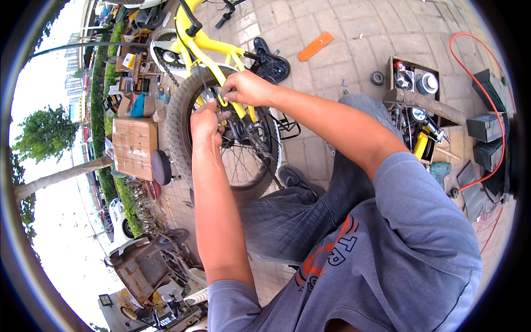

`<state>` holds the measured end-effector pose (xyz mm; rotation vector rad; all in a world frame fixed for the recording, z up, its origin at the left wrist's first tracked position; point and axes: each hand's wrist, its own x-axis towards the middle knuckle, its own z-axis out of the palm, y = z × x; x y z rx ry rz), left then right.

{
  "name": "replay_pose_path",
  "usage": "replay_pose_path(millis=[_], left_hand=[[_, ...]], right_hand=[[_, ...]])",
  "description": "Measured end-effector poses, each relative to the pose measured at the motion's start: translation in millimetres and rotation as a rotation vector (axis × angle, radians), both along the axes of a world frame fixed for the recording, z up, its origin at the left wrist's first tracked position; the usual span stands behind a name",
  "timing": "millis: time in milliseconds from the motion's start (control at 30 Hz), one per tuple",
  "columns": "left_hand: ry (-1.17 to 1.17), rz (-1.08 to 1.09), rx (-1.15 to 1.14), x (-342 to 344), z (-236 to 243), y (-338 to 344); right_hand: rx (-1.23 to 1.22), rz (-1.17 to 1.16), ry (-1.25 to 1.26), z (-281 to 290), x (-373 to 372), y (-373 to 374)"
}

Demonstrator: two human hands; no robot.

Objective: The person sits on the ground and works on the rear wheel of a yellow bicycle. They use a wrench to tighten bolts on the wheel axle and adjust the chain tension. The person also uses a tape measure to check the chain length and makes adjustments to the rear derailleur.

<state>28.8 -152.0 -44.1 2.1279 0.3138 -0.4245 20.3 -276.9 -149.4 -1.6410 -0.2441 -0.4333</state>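
Note:
In front of me a yellow bicycle frame (pixel 213 45) stands upside down, its black saddle (pixel 270 62) on the paving. Both hands are at its rear end, above the spoked wheel with a thick knobbly tire (pixel 180 110). My left hand (pixel 207 123) is closed beside the frame tubes, fingertips pinched near a thin cable; what they hold is too small to make out. My right hand (pixel 248 88) is closed too, thumb and fingers pinched against the yellow tube. What lies between its fingertips is hidden. A chain and chainring (pixel 168 56) sit left of the frame.
Right of my knee is a wooden toolbox (pixel 409 91) with cans and tools, a wooden-handled hammer (pixel 426 105) across it. An orange strip (pixel 316 46) lies on the paving. A red hose (pixel 470 36) curves past dark cases (pixel 487 128). Left are a cardboard box (pixel 134 148) and a round stool (pixel 161 167).

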Motion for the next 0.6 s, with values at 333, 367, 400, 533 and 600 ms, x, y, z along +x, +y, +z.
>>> replay_pose_path(millis=[333,367,400,533,600], left_hand=[[-0.126,-0.039,-0.053,4.8,-7.3,16.3],[-0.143,-0.037,-0.071,4.3,-15.4,20.6],[-0.128,-0.019,-0.074,5.8,-18.3,24.0],[-0.201,0.053,-0.205,-2.0,-21.3,14.8],[-0.168,0.051,-0.18,-7.3,-11.3,11.6]], right_hand=[[0.058,0.056,0.026,17.9,-0.4,8.8],[0.034,0.065,0.037,14.9,-0.8,10.5],[0.016,0.073,0.044,13.9,1.4,12.3],[0.15,0.157,0.176,5.8,5.9,10.7],[0.067,0.174,0.189,10.1,8.8,5.6]])
